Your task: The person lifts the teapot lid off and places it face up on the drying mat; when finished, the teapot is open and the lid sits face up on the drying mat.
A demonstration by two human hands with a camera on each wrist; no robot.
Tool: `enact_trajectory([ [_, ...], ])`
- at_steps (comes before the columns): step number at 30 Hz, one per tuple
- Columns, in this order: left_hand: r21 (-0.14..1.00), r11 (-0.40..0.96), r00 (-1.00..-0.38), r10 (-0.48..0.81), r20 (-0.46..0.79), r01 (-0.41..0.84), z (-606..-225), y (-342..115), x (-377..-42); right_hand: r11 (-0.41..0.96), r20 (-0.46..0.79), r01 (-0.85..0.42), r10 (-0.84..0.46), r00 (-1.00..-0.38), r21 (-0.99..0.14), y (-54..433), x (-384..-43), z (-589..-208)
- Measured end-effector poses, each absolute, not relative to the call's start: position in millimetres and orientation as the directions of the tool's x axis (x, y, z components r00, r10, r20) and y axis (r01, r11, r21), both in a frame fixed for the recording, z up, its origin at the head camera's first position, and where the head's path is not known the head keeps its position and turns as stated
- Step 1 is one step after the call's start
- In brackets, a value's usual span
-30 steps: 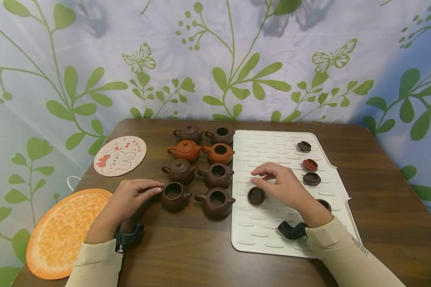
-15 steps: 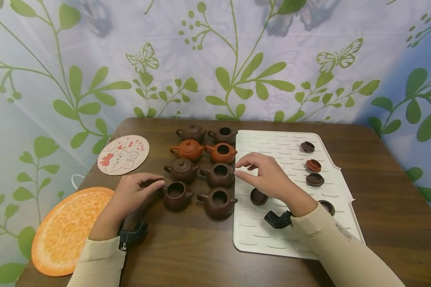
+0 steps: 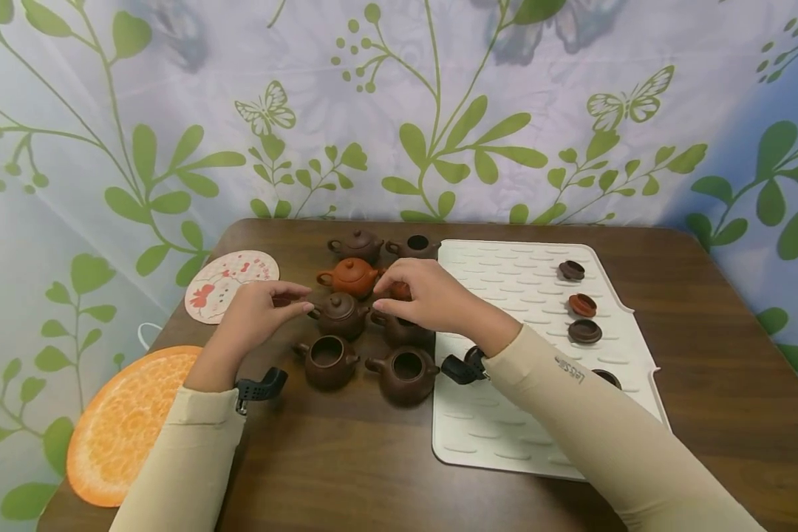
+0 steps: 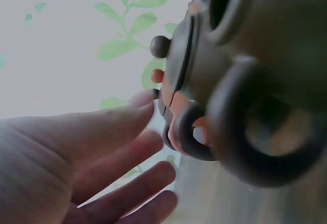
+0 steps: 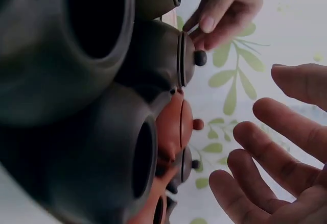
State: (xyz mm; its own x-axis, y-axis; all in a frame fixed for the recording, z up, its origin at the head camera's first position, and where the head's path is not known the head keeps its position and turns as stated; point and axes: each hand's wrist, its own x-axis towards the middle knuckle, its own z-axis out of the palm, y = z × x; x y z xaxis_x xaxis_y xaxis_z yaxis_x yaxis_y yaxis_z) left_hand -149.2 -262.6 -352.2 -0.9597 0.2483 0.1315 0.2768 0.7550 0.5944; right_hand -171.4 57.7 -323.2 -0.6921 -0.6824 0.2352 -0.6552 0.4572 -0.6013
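Observation:
My left hand (image 3: 256,314) is by the handle of a dark brown lidded teapot (image 3: 339,316), thumb and fingers loosely extended and holding nothing. In the left wrist view its fingers (image 4: 148,180) are spread beside the teapot handles. My right hand (image 3: 432,295) hangs over the right column of teapots, partly hiding a lidless orange teapot (image 3: 401,291) and a lidless brown one (image 3: 402,334). Its fingers (image 5: 271,157) are spread apart with nothing between them. In front stand two lidless brown teapots, the left one (image 3: 329,362) and the right one (image 3: 406,375).
Behind stand a lidded orange teapot (image 3: 350,278), a lidded dark teapot (image 3: 357,245) and a lidless dark one (image 3: 415,247). A white mat (image 3: 499,436) on the right bears several lids, including a red one (image 3: 582,304). An orange-slice mat (image 3: 129,421) and a rabbit coaster (image 3: 233,284) lie left.
My right hand has moved left from over the white mat to above the teapots. My left hand has left the front left teapot's handle and shifted up and back toward the lidded brown teapot.

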Motion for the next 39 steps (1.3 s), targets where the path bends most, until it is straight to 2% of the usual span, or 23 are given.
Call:
enact_trajectory([
  [6,0.685,0.690,-0.937,0.347,-0.027,0.236,-362,-269,-177,0.498,0.135,-0.647,-0.723,-0.677,-0.577,33,-185,-320],
  [11,0.721,0.664,-0.935,0.350,-0.065,0.199,-370,-279,-178,0.532,0.053,-0.644,-0.747,-0.662,-0.549,12,-192,-320],
  [17,0.736,0.643,-0.929,0.366,-0.054,0.210,-376,-279,-178,0.551,0.023,-0.645,-0.750,-0.661,-0.530,-3,-199,-325],
  [23,0.733,0.634,-0.927,0.375,-0.015,0.244,-378,-276,-178,0.532,0.030,-0.681,-0.777,-0.629,-0.504,-12,-201,-332],
  [39,0.725,0.634,-0.926,0.376,0.015,0.269,-382,-277,-177,0.535,-0.002,-0.710,-0.799,-0.601,-0.457,-17,-201,-336],
])
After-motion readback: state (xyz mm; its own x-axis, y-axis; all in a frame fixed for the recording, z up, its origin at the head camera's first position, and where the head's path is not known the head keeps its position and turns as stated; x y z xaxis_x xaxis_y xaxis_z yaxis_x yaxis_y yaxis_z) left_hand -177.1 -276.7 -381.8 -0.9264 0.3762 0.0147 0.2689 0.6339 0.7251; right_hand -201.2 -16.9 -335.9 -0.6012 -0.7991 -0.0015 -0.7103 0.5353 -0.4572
